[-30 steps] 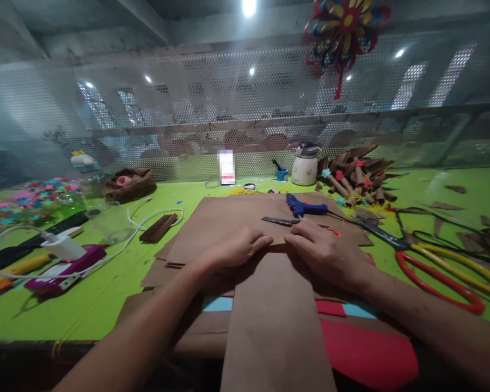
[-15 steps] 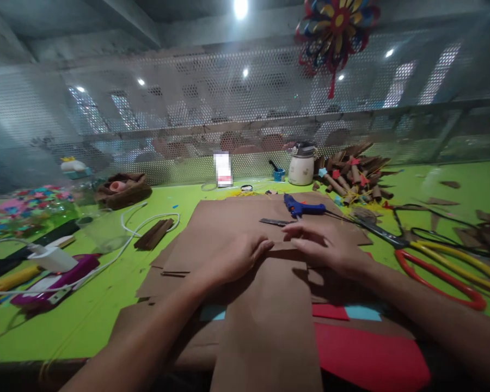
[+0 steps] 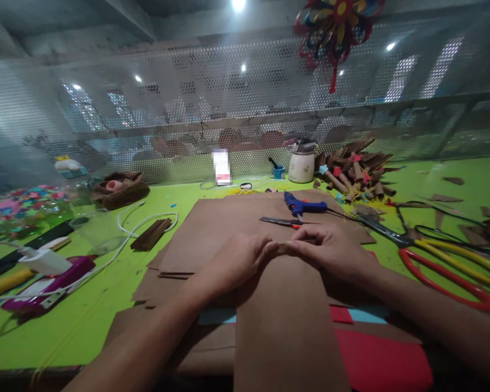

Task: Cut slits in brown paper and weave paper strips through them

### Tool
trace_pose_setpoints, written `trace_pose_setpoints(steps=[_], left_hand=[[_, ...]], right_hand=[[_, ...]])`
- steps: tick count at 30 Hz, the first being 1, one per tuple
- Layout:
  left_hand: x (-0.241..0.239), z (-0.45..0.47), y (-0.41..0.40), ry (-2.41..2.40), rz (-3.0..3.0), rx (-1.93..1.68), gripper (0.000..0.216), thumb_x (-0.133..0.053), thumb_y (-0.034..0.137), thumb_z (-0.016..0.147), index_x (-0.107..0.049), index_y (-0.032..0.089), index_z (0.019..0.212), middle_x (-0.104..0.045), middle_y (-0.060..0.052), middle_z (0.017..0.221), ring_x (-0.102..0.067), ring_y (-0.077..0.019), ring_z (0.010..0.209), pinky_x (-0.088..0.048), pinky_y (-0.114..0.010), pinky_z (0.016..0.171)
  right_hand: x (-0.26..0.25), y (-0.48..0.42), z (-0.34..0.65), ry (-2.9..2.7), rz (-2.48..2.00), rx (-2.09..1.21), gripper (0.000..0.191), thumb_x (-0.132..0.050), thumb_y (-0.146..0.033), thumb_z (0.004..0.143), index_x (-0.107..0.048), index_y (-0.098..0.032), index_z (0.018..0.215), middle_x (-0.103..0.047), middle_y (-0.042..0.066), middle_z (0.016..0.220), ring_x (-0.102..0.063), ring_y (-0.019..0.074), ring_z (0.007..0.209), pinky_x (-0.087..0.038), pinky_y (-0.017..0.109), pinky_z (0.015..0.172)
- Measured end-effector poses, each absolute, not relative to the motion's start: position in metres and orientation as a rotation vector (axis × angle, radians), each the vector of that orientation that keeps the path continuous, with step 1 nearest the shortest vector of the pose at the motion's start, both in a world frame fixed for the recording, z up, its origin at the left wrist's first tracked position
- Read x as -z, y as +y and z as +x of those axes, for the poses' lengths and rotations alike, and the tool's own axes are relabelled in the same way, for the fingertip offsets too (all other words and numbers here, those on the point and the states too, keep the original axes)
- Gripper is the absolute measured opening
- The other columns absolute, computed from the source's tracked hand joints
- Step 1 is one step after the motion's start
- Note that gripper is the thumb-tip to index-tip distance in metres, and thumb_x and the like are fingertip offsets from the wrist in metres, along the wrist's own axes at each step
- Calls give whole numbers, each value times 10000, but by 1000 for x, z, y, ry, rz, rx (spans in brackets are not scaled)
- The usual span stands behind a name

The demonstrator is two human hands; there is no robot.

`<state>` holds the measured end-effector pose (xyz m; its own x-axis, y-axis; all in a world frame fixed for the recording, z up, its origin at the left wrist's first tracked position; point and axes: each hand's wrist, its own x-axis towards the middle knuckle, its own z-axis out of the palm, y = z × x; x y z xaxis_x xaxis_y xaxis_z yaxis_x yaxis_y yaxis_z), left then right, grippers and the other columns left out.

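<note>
A long strip of brown kraft paper (image 3: 288,321) runs from the near edge up to both hands, its far end bent over into a narrow fold. My left hand (image 3: 249,256) is closed on the left side of that fold. On its right side my right hand (image 3: 330,247) pinches the paper between thumb and fingers. Beneath lie stacked brown paper sheets (image 3: 212,228). Just beyond the hands rest a small pair of scissors (image 3: 280,221) and a blue glue gun (image 3: 306,206).
Large scissors (image 3: 445,272) with red and yellow handles lie at right. Rolled paper pieces (image 3: 359,169) heap behind them, beside a white bottle (image 3: 301,163). A purple power strip (image 3: 53,286), white cable (image 3: 120,218) and clear cup (image 3: 100,234) occupy the left. Red paper (image 3: 386,359) sits near the front edge.
My right hand has closed from spread fingers to a pinch on the fold. The strip's near end has swung a little to the right.
</note>
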<state>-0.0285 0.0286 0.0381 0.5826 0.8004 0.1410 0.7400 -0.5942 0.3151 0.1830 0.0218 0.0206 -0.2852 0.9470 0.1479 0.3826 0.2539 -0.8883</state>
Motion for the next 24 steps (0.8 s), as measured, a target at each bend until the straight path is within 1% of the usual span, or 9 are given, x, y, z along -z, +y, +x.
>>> trace_pose_setpoints(steps=[3, 6, 9, 15, 17, 20, 24], left_hand=[[-38, -28, 27, 1182, 2547, -391, 424, -278, 476, 954, -594, 195, 927, -639, -36, 832, -552, -153, 708, -358, -245, 607], [-35, -27, 26, 1144, 2576, -398, 403, -319, 489, 940, -599, 201, 973, -652, -47, 851, -565, -169, 740, -365, -254, 628], [-31, -28, 24, 1150, 2611, -387, 426, -291, 484, 946, -600, 191, 956, -648, -51, 804, -563, -165, 700, -346, -255, 598], [-34, -31, 25, 1119, 2581, -389, 408, -291, 469, 950, -589, 190, 940, -641, -35, 805, -545, -144, 689, -347, -243, 599], [-37, -32, 24, 1113, 2551, -400, 394, -297, 459, 951, -581, 188, 913, -631, -27, 799, -534, -138, 684, -347, -237, 592], [-41, -32, 22, 1089, 2503, -420, 378, -313, 455, 948, -572, 187, 885, -617, -14, 777, -525, -132, 672, -346, -231, 584], [-42, -30, 23, 1014, 2442, -440, 343, -345, 425, 945, -578, 179, 887, -606, -5, 763, -526, -123, 674, -357, -222, 601]], right_hand=[[-24, 19, 183, -1937, -1134, -672, 233, -600, -393, 810, -673, -178, 760, -629, 11, 685, -524, 117, 617, -391, 224, 543], [-25, 17, 184, -2000, -1046, -522, 194, -598, -359, 822, -685, -192, 775, -655, 12, 698, -546, 122, 622, -419, 231, 570], [-23, 18, 184, -1969, -1029, -596, 197, -629, -376, 801, -676, -187, 777, -663, 17, 710, -576, 133, 647, -434, 234, 574], [-22, 25, 192, -1894, -1013, -925, 286, -679, -438, 749, -676, -176, 862, -675, 33, 807, -616, 160, 720, -472, 243, 600], [-23, 25, 194, -1875, -1029, -948, 288, -656, -449, 769, -685, -176, 857, -674, 36, 814, -612, 158, 724, -466, 240, 596], [-23, 25, 194, -1810, -1017, -966, 276, -632, -445, 791, -684, -174, 808, -667, 32, 769, -599, 146, 694, -456, 234, 588], [-18, 26, 193, -1745, -978, -983, 245, -665, -416, 771, -675, -171, 765, -654, 25, 732, -585, 136, 668, -450, 229, 582]])
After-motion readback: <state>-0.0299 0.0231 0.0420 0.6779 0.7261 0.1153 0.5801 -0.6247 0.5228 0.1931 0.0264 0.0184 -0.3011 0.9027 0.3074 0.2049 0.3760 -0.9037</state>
